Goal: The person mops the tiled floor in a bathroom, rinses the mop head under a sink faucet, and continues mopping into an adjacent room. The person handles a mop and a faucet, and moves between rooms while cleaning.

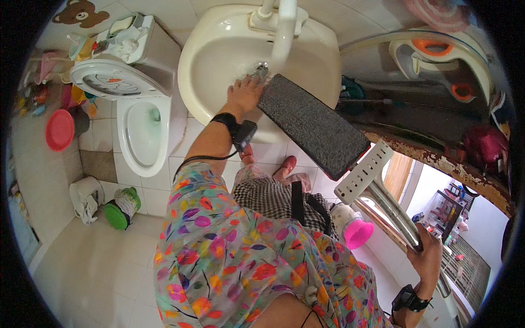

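Note:
A flat mop with a dark grey pad [313,123] lies slantwise over the front right of the white washbasin [192,71]. Its white slotted plate [363,171] joins a metal handle [392,214] running down to the right. My right hand [426,252] is closed round that handle. Over the basin, my left hand [245,94] has its fingers stretched out and apart, close to the pad's upper left end. Something shiny, like splashing water, shows at its fingertips under the white tap [284,35]. Whether these fingers touch the pad is hard to tell.
Left of the basin stands a toilet [143,136] with its lid raised. A red basin [59,130] is by the left wall, and a green-lidded container [121,209] sits on the floor. A dark counter edge [437,164] with peeling paint runs along the right, near a pink tub [358,234].

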A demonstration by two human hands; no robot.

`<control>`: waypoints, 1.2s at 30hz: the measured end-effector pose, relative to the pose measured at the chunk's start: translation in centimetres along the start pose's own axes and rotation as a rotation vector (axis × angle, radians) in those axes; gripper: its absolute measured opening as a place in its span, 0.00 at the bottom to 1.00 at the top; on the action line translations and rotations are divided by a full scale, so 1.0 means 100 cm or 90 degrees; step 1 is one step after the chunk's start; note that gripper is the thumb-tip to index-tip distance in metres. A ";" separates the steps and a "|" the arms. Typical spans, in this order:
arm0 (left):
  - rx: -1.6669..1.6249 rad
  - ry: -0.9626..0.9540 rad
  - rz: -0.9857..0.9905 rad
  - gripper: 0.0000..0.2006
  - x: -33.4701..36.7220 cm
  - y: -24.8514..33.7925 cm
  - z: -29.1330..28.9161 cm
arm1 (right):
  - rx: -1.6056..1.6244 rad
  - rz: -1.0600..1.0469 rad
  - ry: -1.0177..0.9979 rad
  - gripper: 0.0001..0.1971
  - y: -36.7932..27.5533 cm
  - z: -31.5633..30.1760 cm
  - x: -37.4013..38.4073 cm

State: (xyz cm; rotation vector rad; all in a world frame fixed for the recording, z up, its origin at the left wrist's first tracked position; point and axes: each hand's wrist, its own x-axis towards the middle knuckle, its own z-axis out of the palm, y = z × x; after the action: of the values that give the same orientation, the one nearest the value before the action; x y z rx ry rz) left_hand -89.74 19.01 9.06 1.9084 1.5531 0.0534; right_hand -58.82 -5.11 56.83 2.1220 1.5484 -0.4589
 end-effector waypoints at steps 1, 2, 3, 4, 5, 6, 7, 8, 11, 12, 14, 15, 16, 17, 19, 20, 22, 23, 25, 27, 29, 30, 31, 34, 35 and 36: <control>-0.010 0.059 0.015 0.22 -0.001 -0.012 0.010 | 0.010 0.015 -0.023 0.27 0.001 0.002 0.001; -0.012 0.079 -0.006 0.23 -0.002 -0.018 0.018 | 0.028 0.013 -0.032 0.27 0.002 0.003 0.004; -0.098 0.139 0.014 0.23 -0.007 -0.022 0.025 | 0.049 -0.005 -0.031 0.27 0.003 0.006 0.007; -0.176 0.157 -0.001 0.23 -0.014 -0.023 0.029 | 0.062 0.021 -0.039 0.26 0.004 0.008 0.010; -0.254 0.176 -0.015 0.23 -0.021 -0.022 0.030 | 0.063 0.036 -0.049 0.25 0.006 0.010 0.012; -0.237 0.140 -0.058 0.22 -0.029 -0.019 0.029 | 0.067 0.051 -0.059 0.25 0.009 0.011 0.015; -0.220 0.102 -0.100 0.22 -0.039 -0.016 0.026 | 0.065 0.075 -0.071 0.24 0.013 0.012 0.016; -0.201 0.065 -0.131 0.21 -0.048 -0.011 0.022 | 0.068 0.022 -0.066 0.25 0.017 0.013 0.017; 0.171 -0.013 -0.023 0.19 -0.074 0.003 0.018 | 0.042 -0.185 -0.020 0.31 0.036 0.010 0.015; 0.130 0.054 0.003 0.18 -0.081 0.012 0.027 | 0.015 -0.151 -0.042 0.32 0.041 0.010 0.015; 0.076 0.209 0.031 0.18 -0.094 0.038 0.055 | -0.017 -0.130 -0.017 0.34 0.054 0.011 0.017; -0.118 0.207 -0.031 0.18 -0.096 0.055 0.072 | -0.045 -0.092 0.008 0.34 0.063 0.013 0.019; -0.306 0.216 -0.083 0.18 -0.096 0.073 0.087 | -0.084 -0.102 0.033 0.33 0.068 0.017 0.023; -0.493 0.245 -0.105 0.18 -0.103 0.092 0.103 | -0.081 -0.161 0.078 0.32 0.075 0.021 0.026; -0.959 0.206 -0.102 0.12 -0.107 0.139 0.120 | -0.097 -0.229 0.151 0.30 0.086 0.034 0.039; -1.140 0.127 -0.038 0.11 -0.117 0.171 0.122 | -0.136 -0.253 0.172 0.26 0.094 0.037 0.042; -0.790 -0.123 0.224 0.16 -0.148 0.233 0.112 | -0.149 -0.285 0.186 0.24 0.103 0.045 0.050; -0.838 -0.200 0.351 0.16 -0.166 0.272 0.107 | -0.148 -0.332 0.234 0.23 0.105 0.047 0.055; -1.476 -0.543 0.292 0.18 -0.200 0.350 0.096 | -0.149 -0.302 0.204 0.26 0.113 0.047 0.055; -1.565 -0.534 0.265 0.20 -0.207 0.405 0.081 | -0.196 -0.291 0.178 0.27 0.120 0.043 0.049; -1.610 -0.509 0.241 0.20 -0.215 0.425 0.069 | -0.189 -0.315 0.214 0.29 0.139 0.034 0.030; -1.599 -0.473 0.200 0.20 -0.214 0.432 0.066 | -0.149 -0.334 0.263 0.30 0.160 0.026 0.012; -1.585 -0.428 0.128 0.20 -0.212 0.428 0.064 | -0.124 -0.380 0.335 0.30 0.175 0.021 -0.008; -1.582 -0.460 0.170 0.20 -0.211 0.418 0.072 | -0.151 -0.083 0.388 0.37 0.271 0.006 -0.079; -1.559 -0.488 0.192 0.20 -0.211 0.416 0.077 | -0.196 0.019 0.385 0.40 0.305 0.004 -0.104; -1.582 -0.505 0.181 0.19 -0.212 0.414 0.083 | -0.359 0.085 0.350 0.39 0.338 0.007 -0.123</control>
State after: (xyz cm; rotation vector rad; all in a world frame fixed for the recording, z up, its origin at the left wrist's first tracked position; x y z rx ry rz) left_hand -56.93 -6.46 31.66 -0.1032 -0.0826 0.7613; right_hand -30.37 -23.79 68.63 1.9467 1.5438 0.5951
